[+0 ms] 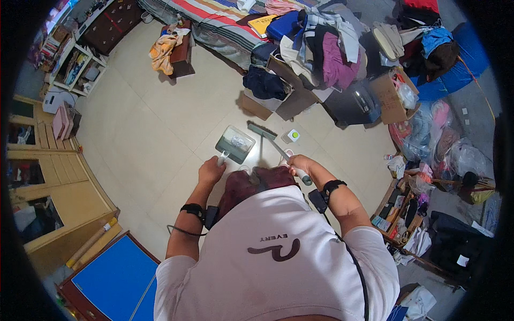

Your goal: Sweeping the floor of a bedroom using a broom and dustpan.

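Note:
My left hand [212, 170] is closed round the pale handle of a dustpan [235, 143]. The pan has a grey-green rim and a light, see-through-looking middle, with something pale in it that I cannot make out. In my right hand [303, 163] is the stick of a small broom [262, 131], its long grip end pointing back toward my forearm. The broom's grey-green head lies near the floor, just beyond the dustpan's right far corner. Right of the broom head stands a small white bottle or box with a green cap [291, 136], apart from both tools.
Ahead, an open cardboard box [257, 105] with dark cloth sits by a bed [214, 21] heaped with clothes. A dark case [350, 104] stands to its right. A small brown stool [183, 61] holds orange cloth. Wooden cabinets [59, 176] line the left; a cluttered shelf [396, 214] is at right.

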`<act>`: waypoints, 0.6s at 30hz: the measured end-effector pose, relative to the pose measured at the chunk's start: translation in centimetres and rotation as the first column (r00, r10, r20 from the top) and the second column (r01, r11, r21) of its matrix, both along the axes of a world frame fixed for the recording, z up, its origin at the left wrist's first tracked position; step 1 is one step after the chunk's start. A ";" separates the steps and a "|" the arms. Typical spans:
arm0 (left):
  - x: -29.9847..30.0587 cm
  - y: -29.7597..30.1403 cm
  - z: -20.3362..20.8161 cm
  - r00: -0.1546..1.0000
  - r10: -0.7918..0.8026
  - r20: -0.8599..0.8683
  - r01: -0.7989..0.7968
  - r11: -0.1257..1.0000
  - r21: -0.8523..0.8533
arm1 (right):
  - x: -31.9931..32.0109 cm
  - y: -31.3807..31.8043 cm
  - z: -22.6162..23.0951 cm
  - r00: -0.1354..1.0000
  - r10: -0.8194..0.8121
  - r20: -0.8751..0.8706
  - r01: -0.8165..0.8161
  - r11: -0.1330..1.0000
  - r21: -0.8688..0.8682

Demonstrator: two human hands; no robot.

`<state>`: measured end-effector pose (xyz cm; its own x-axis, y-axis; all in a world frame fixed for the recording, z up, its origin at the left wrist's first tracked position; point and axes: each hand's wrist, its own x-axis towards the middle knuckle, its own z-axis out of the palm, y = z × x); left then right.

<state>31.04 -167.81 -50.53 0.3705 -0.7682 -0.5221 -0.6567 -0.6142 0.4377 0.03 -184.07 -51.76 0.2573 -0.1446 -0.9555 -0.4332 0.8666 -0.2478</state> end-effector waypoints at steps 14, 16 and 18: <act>1.3 -0.5 -0.3 0.999 -0.016 0.045 0.017 1.000 -0.011 | -0.4 -0.3 4.7 0.986 0.021 0.167 -0.040 0.993 0.109; 1.8 -0.3 -0.4 0.998 -0.027 0.051 0.027 1.000 0.004 | -0.3 -0.3 7.0 0.992 -0.035 0.119 0.028 0.998 0.060; 1.7 -0.1 0.0 0.999 -0.023 0.040 0.023 1.000 -0.016 | -0.4 0.2 7.5 0.993 -0.026 0.114 0.024 1.000 0.013</act>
<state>32.77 -167.93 -50.57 0.3729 -0.7852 -0.4944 -0.6875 -0.5916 0.4212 -0.39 -183.90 -44.31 0.3611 -0.1411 -0.9218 -0.3809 0.8800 -0.2839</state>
